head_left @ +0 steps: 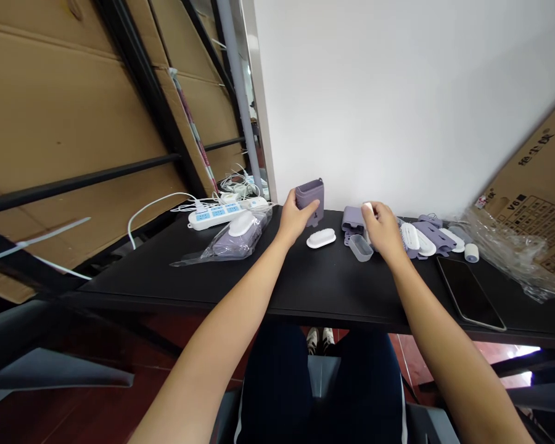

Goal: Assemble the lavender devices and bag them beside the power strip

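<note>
My left hand [293,219] grips a grey-purple plastic holder [311,192] with an open top, held upright near the back of the black table [324,283]. Just in front of it a white oval brush head [321,238] lies bristles up. My right hand [383,229] has its fingers pinched, with a small white bit showing at the thumb; what it holds is mostly hidden. Beside that hand are another purple holder [353,218] and a clear oval cup [361,248]. Right of it lie several white brush heads [426,244] and flat purple parts [437,239].
Left, a power strip [222,214] with white cables stands behind a bagged purple item [235,242]. Right, a small white roll [472,253], a phone [469,293], crumpled clear plastic [509,246] and a cardboard box [541,185]. A white wall [398,111] rises behind.
</note>
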`<state>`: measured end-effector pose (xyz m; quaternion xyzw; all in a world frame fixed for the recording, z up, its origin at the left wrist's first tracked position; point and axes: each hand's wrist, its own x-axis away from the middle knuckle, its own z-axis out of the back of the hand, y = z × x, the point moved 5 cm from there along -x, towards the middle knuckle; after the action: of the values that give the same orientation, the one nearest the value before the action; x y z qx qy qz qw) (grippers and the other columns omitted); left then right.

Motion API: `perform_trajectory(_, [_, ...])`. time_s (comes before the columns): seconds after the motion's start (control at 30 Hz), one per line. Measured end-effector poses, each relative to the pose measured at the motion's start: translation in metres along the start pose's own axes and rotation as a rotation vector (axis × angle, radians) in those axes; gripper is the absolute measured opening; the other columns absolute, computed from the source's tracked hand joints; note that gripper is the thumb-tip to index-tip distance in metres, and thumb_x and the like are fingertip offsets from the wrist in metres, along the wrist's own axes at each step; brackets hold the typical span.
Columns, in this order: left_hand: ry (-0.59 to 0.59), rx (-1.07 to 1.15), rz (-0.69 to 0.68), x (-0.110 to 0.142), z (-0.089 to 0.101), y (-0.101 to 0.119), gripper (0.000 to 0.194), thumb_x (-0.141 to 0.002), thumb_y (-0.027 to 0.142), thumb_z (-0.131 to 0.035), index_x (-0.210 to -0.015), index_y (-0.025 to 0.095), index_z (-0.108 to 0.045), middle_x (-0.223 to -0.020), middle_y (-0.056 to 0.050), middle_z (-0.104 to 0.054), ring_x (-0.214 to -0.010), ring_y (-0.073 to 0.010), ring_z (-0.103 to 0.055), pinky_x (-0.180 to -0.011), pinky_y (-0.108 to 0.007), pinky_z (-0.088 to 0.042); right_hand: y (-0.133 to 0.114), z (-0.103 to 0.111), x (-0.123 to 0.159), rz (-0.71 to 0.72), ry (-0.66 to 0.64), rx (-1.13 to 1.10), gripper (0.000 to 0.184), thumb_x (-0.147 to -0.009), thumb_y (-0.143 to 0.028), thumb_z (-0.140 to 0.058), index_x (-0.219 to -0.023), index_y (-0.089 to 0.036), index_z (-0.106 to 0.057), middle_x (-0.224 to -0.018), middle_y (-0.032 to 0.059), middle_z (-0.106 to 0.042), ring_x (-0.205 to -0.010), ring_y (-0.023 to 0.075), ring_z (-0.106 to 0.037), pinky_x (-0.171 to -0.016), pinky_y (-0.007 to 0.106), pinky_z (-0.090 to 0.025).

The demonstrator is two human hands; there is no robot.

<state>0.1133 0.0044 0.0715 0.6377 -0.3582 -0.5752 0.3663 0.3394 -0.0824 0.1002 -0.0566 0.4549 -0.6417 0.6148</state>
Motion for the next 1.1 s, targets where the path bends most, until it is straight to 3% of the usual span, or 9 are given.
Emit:
perform_trajectory(0.07, [-0.063, -0.309, -0.224, 0.007, -0.003, 0.014, 0.045, -0.085, 0.029, -0.078, -0.127, 0.026, -0.064, -0.124, -0.005, -0.074, -0.117, -0.0236, -0.069, -0.106, -0.036, -0.052, -0.001, -0.001, -0.016, -0.014, 0.053, -0.327, 0.043, -0.094, -0.054, -0.057, -0.122, -0.021, -0.062, -0.113, 0.0089, -0.068, -0.104, 0.0236, -0.066, -0.087, 0.037, -0.055])
perform_trajectory(0.17, [-0.120, -0.646, -0.408, 0.017, -0.010, 0.026, 0.047, -0.089, 0.026, -0.071, -0.136, 0.026, -0.061, -0.137, -0.007, -0.070, -0.126, -0.0260, -0.066, -0.111, -0.039, -0.048, -0.002, -0.007, -0.026, 0.001, 0.109, -0.640, 0.054, -0.087, -0.061, -0.066, -0.127, -0.025, -0.058, -0.116, 0.0069, -0.068, -0.104, 0.0220, -0.068, -0.076, 0.032, -0.057])
perform_trajectory(0.27, [-0.169, -0.860, -0.418, 0.023, -0.015, 0.029, 0.052, -0.092, 0.030, -0.069, -0.143, 0.028, -0.057, -0.138, -0.006, -0.071, -0.125, -0.0284, -0.067, -0.108, -0.039, -0.050, -0.003, -0.009, -0.019, 0.068, 0.127, -0.702, 0.058, -0.084, -0.063, -0.071, -0.129, -0.028, -0.060, -0.125, 0.0075, -0.067, -0.113, 0.0235, -0.068, -0.082, 0.033, -0.060])
perform_trajectory(0.37, [-0.238, -0.981, -0.434, 0.027, -0.020, 0.032, 0.054, -0.092, 0.028, -0.067, -0.146, 0.029, -0.057, -0.136, -0.005, -0.072, -0.123, -0.0290, -0.068, -0.108, -0.040, -0.049, -0.003, -0.009, -0.009, 0.094, 0.080, -0.712, 0.056, -0.084, -0.064, -0.072, -0.126, -0.029, -0.061, -0.120, 0.0068, -0.069, -0.113, 0.0245, -0.069, -0.083, 0.035, -0.063])
perform_trajectory(0.53, [-0.301, -1.036, -0.533, 0.034, -0.026, 0.036, 0.057, -0.092, 0.029, -0.068, -0.148, 0.028, -0.058, -0.142, -0.004, -0.068, -0.129, -0.0284, -0.062, -0.112, -0.039, -0.046, 0.007, -0.021, -0.005, -0.161, -0.061, -0.976, 0.052, -0.091, -0.064, -0.065, -0.130, -0.037, -0.043, -0.107, -0.0007, -0.069, -0.091, 0.0187, -0.078, -0.065, 0.027, -0.064])
perform_trajectory(0.67, [-0.348, -1.066, -0.521, 0.037, -0.029, 0.034, 0.060, -0.090, 0.030, -0.069, -0.149, 0.027, -0.057, -0.140, -0.006, -0.068, -0.126, -0.0287, -0.062, -0.110, -0.039, -0.048, 0.013, -0.034, -0.006, -0.360, -0.176, -1.213, 0.035, -0.095, -0.053, -0.063, -0.116, -0.030, -0.048, -0.095, -0.0009, -0.069, -0.082, 0.0169, -0.079, -0.066, 0.024, -0.063])
perform_trajectory(0.8, [-0.377, -1.080, -0.491, 0.037, -0.030, 0.034, 0.062, -0.089, 0.032, -0.070, -0.149, 0.028, -0.057, -0.141, -0.006, -0.067, -0.125, -0.0300, -0.063, -0.105, -0.040, -0.051, 0.016, -0.033, -0.007, -0.352, -0.144, -1.201, 0.031, -0.098, -0.053, -0.060, -0.109, -0.024, -0.058, -0.096, 0.0025, -0.071, -0.083, 0.0166, -0.078, -0.068, 0.023, -0.063])
perform_trajectory(1.0, [-0.570, -0.970, -0.409, 0.035, -0.028, 0.038, 0.057, -0.090, 0.035, -0.067, -0.146, 0.033, -0.060, -0.137, 0.000, -0.071, -0.122, -0.0263, -0.067, -0.102, -0.036, -0.052, 0.019, -0.028, -0.010, -0.109, -0.037, -0.795, 0.055, -0.092, -0.077, -0.054, -0.104, -0.025, -0.067, -0.109, 0.0060, -0.075, -0.094, 0.0213, -0.077, -0.060, 0.026, -0.061])
perform_trajectory(1.1, [-0.618, -0.920, -0.348, 0.033, -0.022, 0.044, 0.062, -0.091, 0.038, -0.067, -0.151, 0.036, -0.055, -0.143, 0.002, -0.069, -0.123, -0.0253, -0.068, -0.102, -0.033, -0.051, 0.017, -0.031, -0.010, -0.025, -0.068, -0.719, 0.060, -0.092, -0.081, -0.048, -0.110, -0.027, -0.068, -0.115, 0.0062, -0.076, -0.100, 0.0221, -0.076, -0.063, 0.028, -0.062])
